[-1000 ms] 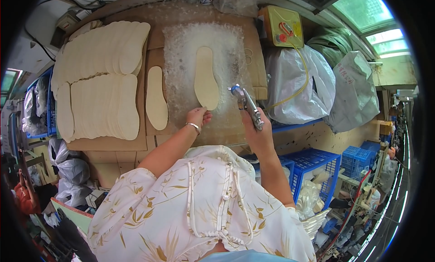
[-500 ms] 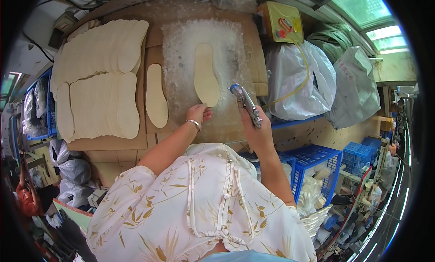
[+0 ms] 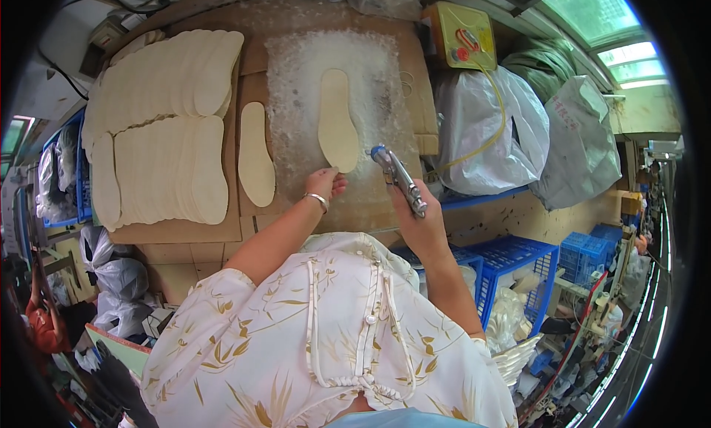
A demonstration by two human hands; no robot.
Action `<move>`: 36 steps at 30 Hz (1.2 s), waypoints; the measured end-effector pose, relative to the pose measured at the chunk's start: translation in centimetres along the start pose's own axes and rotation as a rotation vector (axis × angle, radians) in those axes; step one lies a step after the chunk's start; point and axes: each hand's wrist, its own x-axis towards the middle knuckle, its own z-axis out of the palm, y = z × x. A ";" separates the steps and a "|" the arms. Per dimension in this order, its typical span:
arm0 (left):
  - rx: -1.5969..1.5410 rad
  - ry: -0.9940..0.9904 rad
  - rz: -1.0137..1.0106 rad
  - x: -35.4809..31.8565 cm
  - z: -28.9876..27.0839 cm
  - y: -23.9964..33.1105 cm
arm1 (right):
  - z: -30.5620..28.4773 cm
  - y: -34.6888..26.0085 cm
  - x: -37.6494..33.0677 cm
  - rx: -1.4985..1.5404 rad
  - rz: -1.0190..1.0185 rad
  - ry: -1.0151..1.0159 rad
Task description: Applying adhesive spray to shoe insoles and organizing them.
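Note:
A cream insole (image 3: 338,121) lies on a whitened, crusted patch of the cardboard (image 3: 289,132) in front of me. My left hand (image 3: 325,184) pinches the heel end of this insole at its near edge, fingers closed. In my right hand (image 3: 422,221) is a metal spray gun (image 3: 401,180) with a blue nozzle, pointing toward the insole from its right side and held apart from it. A second single insole (image 3: 255,155) rests left of the white patch. Farther left, overlapping insoles (image 3: 170,169) are fanned out in two rows.
Behind on the right stands a yellow can (image 3: 461,35) with a yellow hose (image 3: 502,124) running from it. White plastic sacks (image 3: 485,132) sit right of the cardboard. A blue crate (image 3: 518,269) is beside my right forearm. At far left, a person in red (image 3: 46,328) is partly visible.
The spray gun has tipped and shifted slightly left and nearer to me, its nozzle lower. My left hand stays at the insole's heel end.

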 end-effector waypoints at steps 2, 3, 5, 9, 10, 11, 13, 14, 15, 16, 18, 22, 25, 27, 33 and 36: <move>0.000 0.005 -0.001 -0.2 0.2 0.1 | 0.1 0.2 0.5 0.051 0.021 0.071; 0.007 0.008 -0.002 -0.2 0.2 0.1 | 0.0 0.2 0.6 0.052 0.021 0.071; 0.014 0.010 -0.004 -0.3 0.3 0.2 | -0.3 0.1 0.7 0.031 0.019 0.092; 0.004 0.007 0.002 0.0 -0.1 -0.1 | -0.2 0.2 -0.2 0.016 -0.021 0.039; 0.001 0.006 0.000 0.0 -0.1 -0.2 | -0.1 0.1 -0.1 0.016 -0.020 0.042; 0.003 0.005 0.000 0.0 0.0 -0.3 | -0.1 0.0 0.1 0.027 -0.007 0.060; 0.010 0.008 -0.001 -0.1 0.1 -0.2 | -0.2 0.0 0.3 0.038 0.006 0.081; 0.012 0.006 0.000 -0.2 0.2 -0.1 | -0.3 0.2 0.3 0.023 0.009 0.090; 0.016 0.011 -0.001 -0.2 0.1 -0.1 | -0.3 0.4 0.4 0.007 0.015 0.094; 0.020 0.016 -0.002 -0.2 0.1 -0.2 | -0.2 0.3 0.2 0.008 0.016 0.091; 0.017 0.012 0.003 0.0 0.0 -0.2 | -0.2 -0.1 -0.8 -0.044 -0.005 0.025; 0.007 0.010 0.017 0.4 -0.1 -0.3 | 0.1 -0.1 -1.2 -0.002 -0.055 0.033; 0.012 0.004 0.018 0.3 -0.1 -0.3 | -0.2 -0.1 -1.1 -0.003 -0.006 0.071; 0.012 0.003 0.019 0.2 0.0 -0.3 | -0.2 0.2 -1.2 -0.016 0.020 0.083; 0.012 0.029 0.019 0.1 0.1 -0.3 | 0.1 -0.6 -1.2 0.036 -0.034 0.057; 0.012 0.029 0.017 0.1 0.0 -0.4 | -0.1 -0.2 -1.3 0.015 0.019 0.080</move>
